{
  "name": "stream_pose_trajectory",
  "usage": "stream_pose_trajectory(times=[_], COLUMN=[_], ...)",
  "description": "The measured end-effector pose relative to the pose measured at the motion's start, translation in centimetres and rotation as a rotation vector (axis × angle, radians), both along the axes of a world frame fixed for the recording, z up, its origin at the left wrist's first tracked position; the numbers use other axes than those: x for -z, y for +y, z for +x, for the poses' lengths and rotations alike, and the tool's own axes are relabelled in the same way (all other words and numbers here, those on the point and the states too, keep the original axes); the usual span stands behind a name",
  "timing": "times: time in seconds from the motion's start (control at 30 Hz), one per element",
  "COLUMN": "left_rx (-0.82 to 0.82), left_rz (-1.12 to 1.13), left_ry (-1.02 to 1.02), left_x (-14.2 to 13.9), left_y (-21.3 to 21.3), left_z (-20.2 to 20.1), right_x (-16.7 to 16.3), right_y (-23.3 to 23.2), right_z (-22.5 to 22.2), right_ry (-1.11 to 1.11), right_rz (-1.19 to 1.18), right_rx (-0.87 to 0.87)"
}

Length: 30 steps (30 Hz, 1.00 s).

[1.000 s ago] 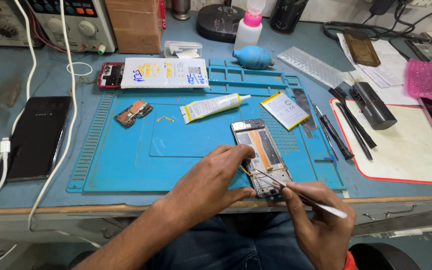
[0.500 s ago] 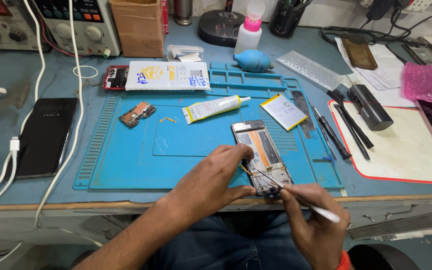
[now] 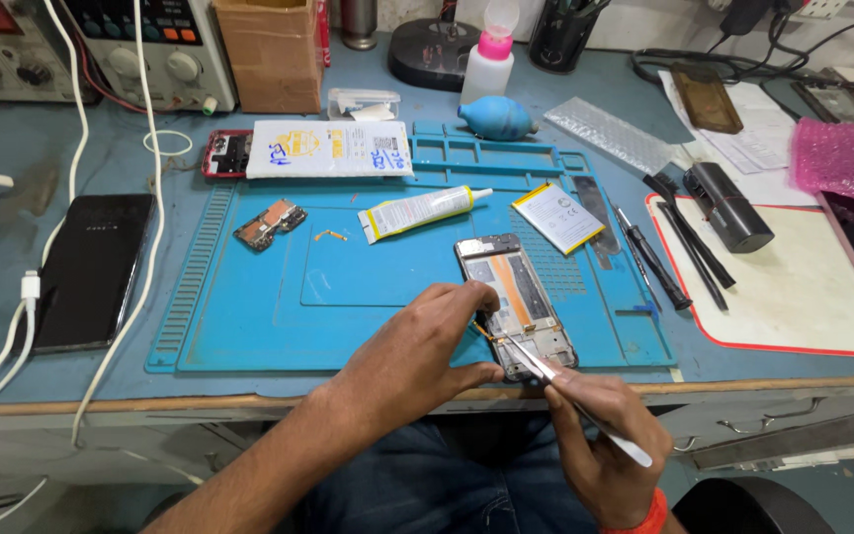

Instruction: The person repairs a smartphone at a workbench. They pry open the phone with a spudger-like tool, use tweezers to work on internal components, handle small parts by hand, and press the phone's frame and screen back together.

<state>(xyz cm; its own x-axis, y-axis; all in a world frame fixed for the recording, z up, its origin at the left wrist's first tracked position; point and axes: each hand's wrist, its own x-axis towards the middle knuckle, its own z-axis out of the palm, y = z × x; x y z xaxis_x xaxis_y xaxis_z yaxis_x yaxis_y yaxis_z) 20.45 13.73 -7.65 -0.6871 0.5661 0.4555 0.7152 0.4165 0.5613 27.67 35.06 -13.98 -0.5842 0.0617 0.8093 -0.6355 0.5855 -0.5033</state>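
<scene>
An opened phone frame [image 3: 514,297] lies on the blue repair mat [image 3: 249,307] near the table's front edge. My left hand [image 3: 417,351] rests against its left side, thumb and forefinger pinching at a small part by the frame's lower edge. My right hand [image 3: 605,445] holds metal tweezers [image 3: 546,376] like a pen, their tip meeting the frame's lower left corner, close to my left fingertips. What sits between the tips is too small to make out.
On the mat lie a glue tube [image 3: 417,211], a phone battery [image 3: 557,217], a small circuit board [image 3: 269,224] and a white pouch [image 3: 328,148]. A black phone [image 3: 86,267] with white cables lies left. Screwdrivers [image 3: 654,262], a black cylinder [image 3: 728,206] and a white mat sit right.
My view has shifted slightly closer and lower. Both hands stay at the frame's lower end, with the tweezers' tip moved in a little toward my left fingers.
</scene>
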Motion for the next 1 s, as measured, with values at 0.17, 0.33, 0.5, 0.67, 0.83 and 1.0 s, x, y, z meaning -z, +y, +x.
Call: stream_pose_trajectory(times=[0.17, 0.33, 0.5, 0.67, 0.83, 1.0], left_rx=[-0.006, -0.003, 0.003, 0.004, -0.002, -0.033], left_rz=[-0.014, -0.04, -0.051, -0.041, 0.002, 0.033], left_ry=[-0.014, 0.023, 0.039, 0.042, 0.023, 0.034], left_x=[-0.1, 0.3, 0.3, 0.5, 0.8, 0.9], left_y=[0.0, 0.0, -0.3, -0.5, -0.7, -0.3], left_z=[-0.1, -0.2, -0.4, -0.6, -1.3, -1.0], right_x=[0.1, 0.6, 1.1, 1.6, 2.1, 2.2], right_y=[0.0, -0.1, -0.5, -1.0, -1.4, -1.3], right_z=[-0.1, 0.0, -0.1, 0.0, -0.2, -0.1], right_ry=[0.036, 0.048, 0.087, 0.141, 0.139, 0.128], right_rz=[0.048, 0.048, 0.047, 0.031, -0.039, -0.047], right_rx=[0.004, -0.037, -0.055, -0.002, -0.033, -0.034])
